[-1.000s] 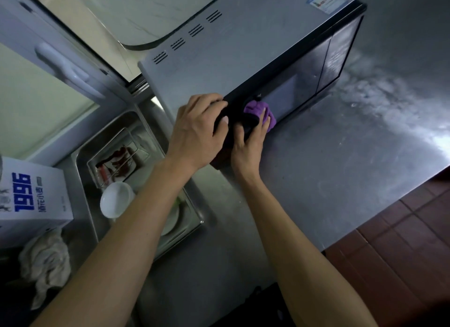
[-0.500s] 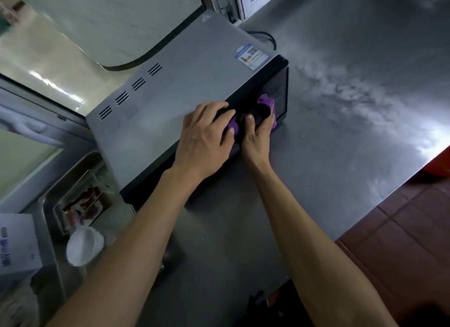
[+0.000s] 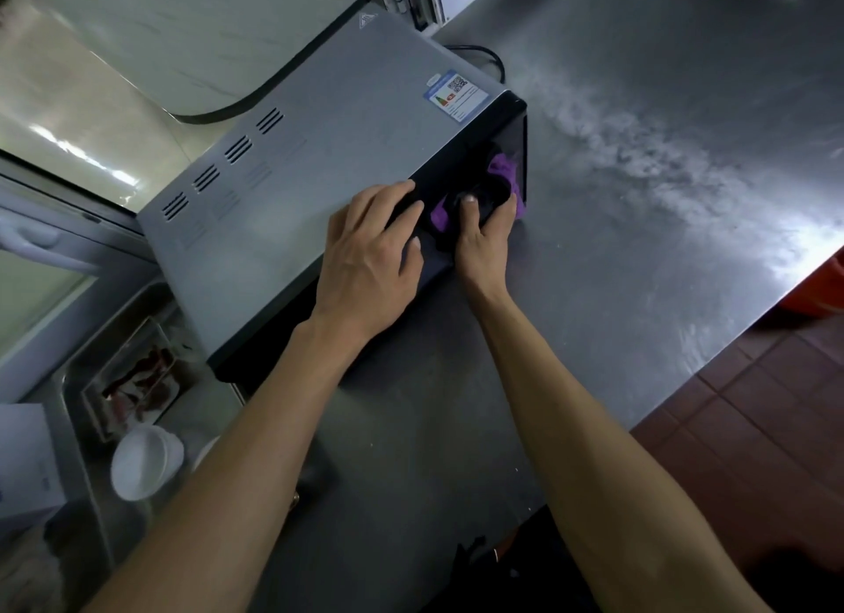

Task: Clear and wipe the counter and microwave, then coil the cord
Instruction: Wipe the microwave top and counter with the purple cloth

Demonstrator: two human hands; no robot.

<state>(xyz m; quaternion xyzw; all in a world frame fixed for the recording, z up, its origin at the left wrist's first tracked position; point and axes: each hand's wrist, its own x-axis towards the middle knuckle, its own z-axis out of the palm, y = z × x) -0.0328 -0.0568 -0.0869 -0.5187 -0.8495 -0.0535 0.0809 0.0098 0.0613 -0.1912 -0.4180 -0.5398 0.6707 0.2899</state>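
A grey microwave (image 3: 310, 164) with a black front stands on the steel counter (image 3: 639, 228). My left hand (image 3: 370, 260) rests on its top front edge, fingers curled over the rim. My right hand (image 3: 484, 242) grips a purple and black cloth (image 3: 504, 171) and presses it against the black front, near the right end. The black cord (image 3: 493, 57) shows behind the microwave's back right corner.
A sink (image 3: 77, 384) lies to the left with a white cup (image 3: 141, 461) and a wire rack (image 3: 141, 375) in it. A white box (image 3: 27, 461) stands at the far left. The counter's edge runs along the lower right, red floor tiles (image 3: 753, 416) beyond.
My right hand has slid the cloth rightward along the microwave's front, from the door toward the right end. My left hand followed along the top edge. The view shifted right.
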